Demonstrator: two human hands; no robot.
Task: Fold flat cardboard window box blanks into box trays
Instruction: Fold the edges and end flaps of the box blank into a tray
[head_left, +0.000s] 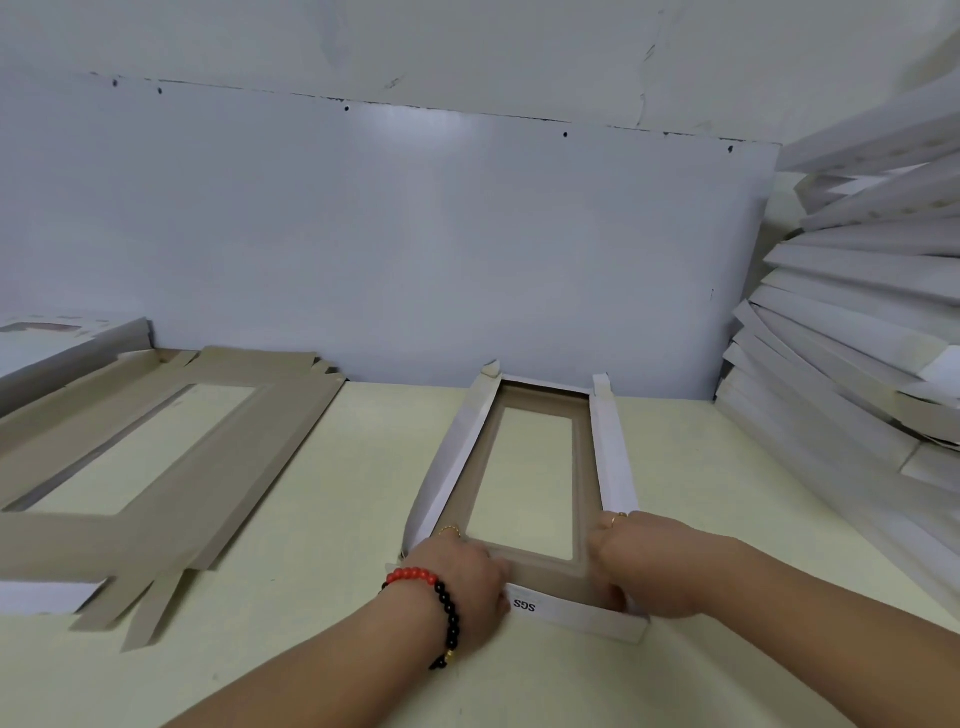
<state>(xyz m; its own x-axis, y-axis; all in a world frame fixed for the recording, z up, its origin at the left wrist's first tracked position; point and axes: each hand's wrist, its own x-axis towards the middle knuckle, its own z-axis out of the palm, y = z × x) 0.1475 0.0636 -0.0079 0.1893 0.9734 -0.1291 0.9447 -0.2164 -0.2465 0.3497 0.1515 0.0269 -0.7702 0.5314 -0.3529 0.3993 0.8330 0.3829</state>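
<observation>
My left hand (460, 577) sits at the near left corner of the half-folded window box blank (535, 478), fingers curled over the corner and gripping the cardboard there; my right hand (641, 564) grips the near right corner the same way, fingers bent down over the edge; the blank lies on the pale yellow table (322, 545) straight in front of me, its long axis running away toward the grey wall panel (415, 234); both long side walls stand up, white on the outside, brown on the inside; the near end flap (576, 613), white and printed "SGS", lies between my hands; the window opening shows the table through it; a red and black bead bracelet (441, 603) circles my left wrist; a stack of flat brown blanks (156, 457) lies well to the left; a tall leaning stack of folded white trays (857, 312) rises at the right.
</observation>
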